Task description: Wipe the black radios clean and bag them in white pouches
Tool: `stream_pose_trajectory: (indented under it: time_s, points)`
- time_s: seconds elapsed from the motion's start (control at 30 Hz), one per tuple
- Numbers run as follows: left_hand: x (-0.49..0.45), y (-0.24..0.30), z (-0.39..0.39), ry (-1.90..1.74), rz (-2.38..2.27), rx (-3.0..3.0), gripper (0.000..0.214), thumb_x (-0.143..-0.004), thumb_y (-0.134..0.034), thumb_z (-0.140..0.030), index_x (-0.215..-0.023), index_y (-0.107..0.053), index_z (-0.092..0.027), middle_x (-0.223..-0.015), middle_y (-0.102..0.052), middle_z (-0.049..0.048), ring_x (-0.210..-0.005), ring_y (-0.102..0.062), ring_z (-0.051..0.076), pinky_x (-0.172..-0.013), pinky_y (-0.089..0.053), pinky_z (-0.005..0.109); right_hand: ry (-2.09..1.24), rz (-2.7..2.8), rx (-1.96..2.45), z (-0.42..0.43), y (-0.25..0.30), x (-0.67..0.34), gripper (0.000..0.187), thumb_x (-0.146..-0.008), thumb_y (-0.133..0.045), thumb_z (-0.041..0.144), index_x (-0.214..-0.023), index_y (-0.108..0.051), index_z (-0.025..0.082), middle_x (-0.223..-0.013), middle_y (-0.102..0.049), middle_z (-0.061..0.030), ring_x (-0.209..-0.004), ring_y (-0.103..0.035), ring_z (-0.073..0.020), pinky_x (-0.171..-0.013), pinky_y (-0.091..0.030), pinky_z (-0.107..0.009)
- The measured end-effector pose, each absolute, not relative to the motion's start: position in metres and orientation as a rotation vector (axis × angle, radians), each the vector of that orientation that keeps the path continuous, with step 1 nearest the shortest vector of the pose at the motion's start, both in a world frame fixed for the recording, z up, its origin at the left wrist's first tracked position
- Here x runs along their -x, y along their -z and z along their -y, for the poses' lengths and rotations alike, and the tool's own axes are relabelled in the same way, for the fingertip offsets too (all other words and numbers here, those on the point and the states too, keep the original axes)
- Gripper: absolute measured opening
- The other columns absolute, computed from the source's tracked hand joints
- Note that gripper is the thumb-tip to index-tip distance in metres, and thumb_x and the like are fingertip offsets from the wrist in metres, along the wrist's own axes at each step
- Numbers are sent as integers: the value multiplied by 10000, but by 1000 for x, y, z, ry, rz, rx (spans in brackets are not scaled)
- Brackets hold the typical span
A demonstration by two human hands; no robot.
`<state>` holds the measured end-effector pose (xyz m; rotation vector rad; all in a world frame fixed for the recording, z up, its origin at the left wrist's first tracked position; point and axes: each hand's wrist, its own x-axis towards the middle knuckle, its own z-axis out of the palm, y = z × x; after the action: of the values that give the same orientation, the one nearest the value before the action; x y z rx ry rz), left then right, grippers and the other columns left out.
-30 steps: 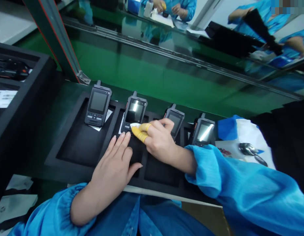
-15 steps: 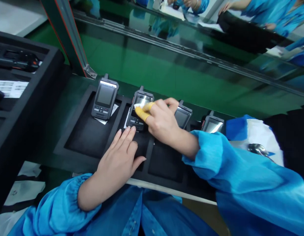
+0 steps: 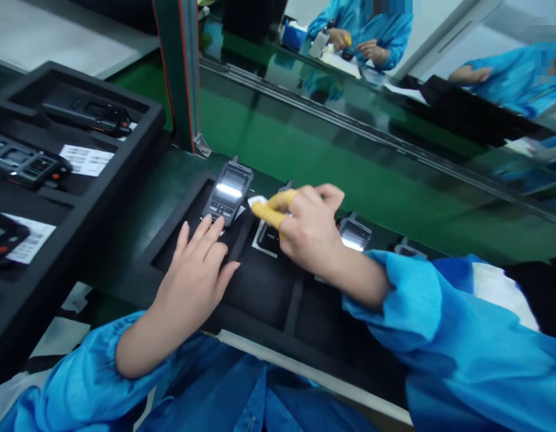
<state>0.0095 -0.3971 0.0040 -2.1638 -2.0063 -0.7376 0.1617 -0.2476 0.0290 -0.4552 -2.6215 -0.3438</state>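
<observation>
A handheld radio with a screen and keypad (image 3: 230,187) leans at the left end of a black foam tray (image 3: 264,295). My left hand (image 3: 192,270) lies with outstretched fingers, its fingertips at the lower edge of this radio. Yellow finger covers sit on the thumb and index finger of my right hand (image 3: 311,228), which pinches a small white wipe (image 3: 257,202) just right of the same radio. Behind that hand, a second radio is mostly hidden. Further right, another radio (image 3: 355,233) shows partly above my forearm, and one more (image 3: 410,248) peeks out past my sleeve.
A deeper black foam tray (image 3: 143,129) on the left holds several radios and printed white labels (image 3: 86,159). A glass panel with a metal rail (image 3: 305,111) runs behind the bench. Beyond it, co-workers in blue (image 3: 386,36) sit. A blue and white bundle (image 3: 498,282) lies at right.
Both hands have moved from the second radio to the leftmost one, the right hand carrying the wipe. The view has swung left, showing more of the deeper tray.
</observation>
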Motion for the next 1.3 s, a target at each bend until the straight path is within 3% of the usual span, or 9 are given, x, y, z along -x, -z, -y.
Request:
stream_pose_trajectory:
  time_s: [0.1, 0.2, 0.37, 0.47, 0.63, 0.83, 1.0, 1.17, 1.3]
  points:
    - [-8, 2, 395, 648, 2032, 2181, 156, -930, -460, -237, -885, -551, -119, -1316, -563, 257, -1275, -497, 376, -1030, -424, 606, 301, 2612, 623, 217, -27, -132, 358, -956, -339, 165, -1062, -663, 273, -939, -597, -18, -909, -421, -177, -828, -191, -407]
    - [-10, 8, 394, 616, 2060, 2179, 195, -932, -452, -261, -898, -563, -105, -1340, -535, 273, -1287, -487, 365, -1040, -438, 561, 349, 2611, 655, 205, -18, -112, 369, -967, -312, 167, -1035, -665, 250, -918, -592, -20, -898, -416, -177, -837, -190, -408]
    - [-11, 13, 395, 652, 2068, 2175, 215, -938, -433, -279, -919, -563, -109, -1339, -539, 267, -1286, -492, 350, -1038, -451, 536, 528, 2600, 240, 233, -9, -112, 338, -972, -380, 187, -807, -675, 182, -809, -611, -24, -843, -415, -156, -825, -209, -373]
    - [-11, 14, 395, 671, 2063, 2177, 232, -941, -425, -292, -920, -560, -105, -1320, -551, 275, -1274, -503, 356, -1026, -460, 545, 543, 2639, 109, 238, -12, -115, 284, -966, -422, 192, -839, -676, 189, -806, -621, -5, -833, -427, -141, -841, -221, -373]
    - [-11, 14, 395, 686, 2078, 2176, 214, -938, -439, -293, -927, -559, -117, -1345, -541, 251, -1288, -492, 343, -1035, -460, 529, 662, 2553, 462, 217, -17, -118, 334, -976, -351, 167, -994, -671, 263, -845, -616, -2, -867, -438, -161, -816, -214, -401]
    - [-12, 15, 395, 729, 2084, 2168, 225, -932, -451, -288, -946, -572, -99, -1337, -543, 262, -1278, -503, 343, -1036, -459, 523, 605, 2672, 206, 233, -15, -108, 322, -974, -388, 207, -868, -691, 223, -827, -620, -4, -845, -437, -147, -826, -239, -390]
    - [-12, 14, 395, 746, 2114, 2166, 241, -940, -445, -303, -925, -581, -105, -1351, -535, 252, -1289, -494, 334, -1058, -440, 516, 631, 2642, 464, 228, -16, -91, 369, -979, -342, 183, -851, -679, 266, -857, -596, 6, -892, -447, -162, -844, -236, -399]
    - [-13, 15, 396, 774, 2126, 2160, 303, -951, -416, -319, -1024, -579, -74, -1301, -574, 259, -1281, -503, 330, -1045, -455, 508, 562, 2758, 161, 245, -19, -92, 281, -947, -450, 182, -768, -662, 223, -832, -617, 8, -858, -435, -152, -836, -223, -381]
    - [-13, 14, 395, 747, 2101, 2167, 280, -946, -414, -307, -960, -584, -85, -1335, -542, 268, -1277, -500, 355, -1025, -470, 521, 566, 2752, 465, 234, -22, -91, 366, -971, -351, 144, -800, -665, 224, -862, -604, 4, -876, -438, -156, -854, -191, -390]
